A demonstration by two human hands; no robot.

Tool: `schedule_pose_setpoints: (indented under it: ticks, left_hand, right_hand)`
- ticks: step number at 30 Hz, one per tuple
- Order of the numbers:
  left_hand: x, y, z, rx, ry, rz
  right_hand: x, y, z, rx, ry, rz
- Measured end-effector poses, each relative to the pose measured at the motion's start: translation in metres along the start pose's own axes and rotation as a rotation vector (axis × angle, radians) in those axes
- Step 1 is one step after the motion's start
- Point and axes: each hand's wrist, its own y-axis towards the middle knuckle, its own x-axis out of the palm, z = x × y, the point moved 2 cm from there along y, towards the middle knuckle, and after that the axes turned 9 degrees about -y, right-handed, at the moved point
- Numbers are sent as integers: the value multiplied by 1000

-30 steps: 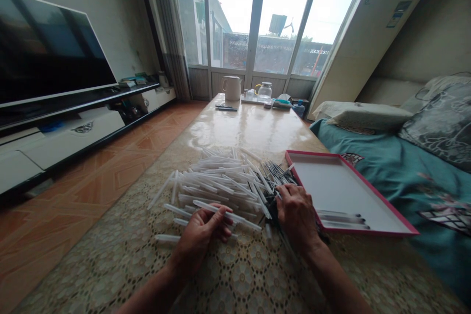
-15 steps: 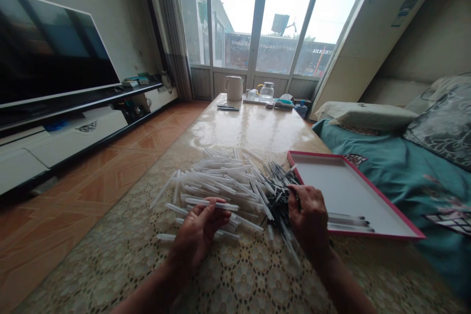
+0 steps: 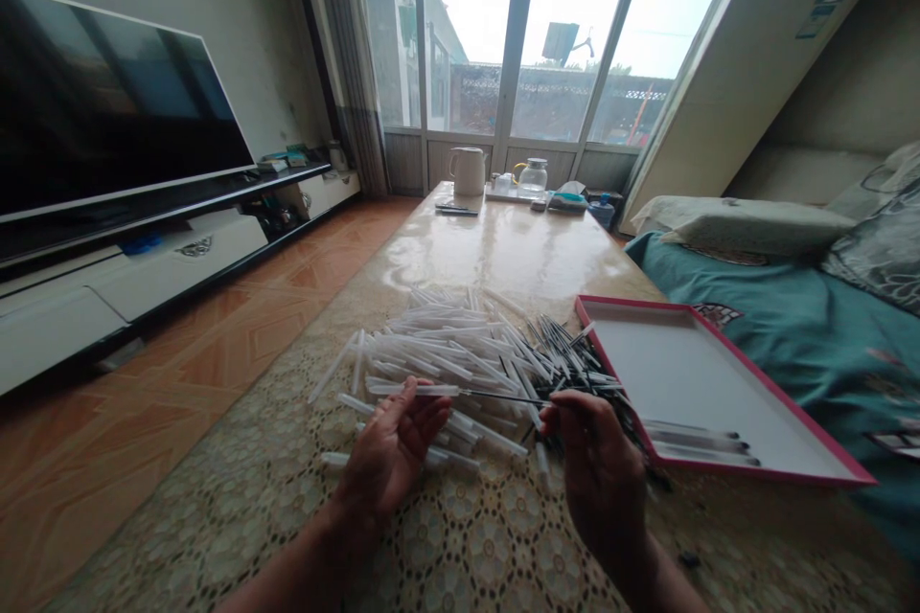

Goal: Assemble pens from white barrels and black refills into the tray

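Between the thumb and fingers of my left hand [image 3: 388, 450] is a whitish, see-through pen barrel [image 3: 437, 391], lying level. My right hand [image 3: 600, 460] pinches a thin dark pen refill [image 3: 507, 397] by its right end. The refill's left tip meets the barrel's right end; whether it is inside, I cannot tell. Behind and under my left hand spreads a heap of loose pen barrels [image 3: 438, 345]. A pile of dark refills [image 3: 564, 350] lies beyond my right hand, partly hidden by it.
To the right lies a shallow white box with a pink rim [image 3: 783, 395], holding several pens with dark ends [image 3: 708, 448]. Small black pieces [image 3: 688, 559] lie near the right forearm. A kettle [image 3: 468, 172] and glass pitcher [image 3: 533, 178] stand at the table's far end.
My right hand has drawn a refill from the dark pile and brought it in line with the barrel. My left hand still holds the barrel. The view has shifted slightly.
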Motion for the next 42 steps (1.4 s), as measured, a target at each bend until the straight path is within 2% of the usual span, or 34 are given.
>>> schedule_pose_setpoints:
  ticks: [13,17,21,23,26,31,33,37,42]
  left_hand:
    - [3,-2,-1,-20,-10,-10]
    - [3,-8,-8,-51,9,-54]
    - [5,-14,-16,-171,22,-125]
    - [5,-14,-16,-199,-10,-109]
    - [5,-12,-11,-157,-87,-33]
    - [6,-11,-8,-146,-69,-26]
    - [6,-12,-9,-139,-44,-34]
    - [4,-12,-9,-120,-19,-38]
    - [0,-10,-10,-123,3,-64]
  right_hand:
    - [2,-1,4,-7,11,-15]
    - [9,-6,1,-9,48,-92]
    - [15,-9,-1,-9,134,-263]
    - [12,-5,4,37,141,-271]
    - [2,7,15,76,-30,-269]
    - [-5,16,26,-66,-435,-654]
    - [-5,15,26,-102,-530,-734]
    - [1,12,24,-144,-626,-781]
    - [8,11,25,-194,-714,-770]
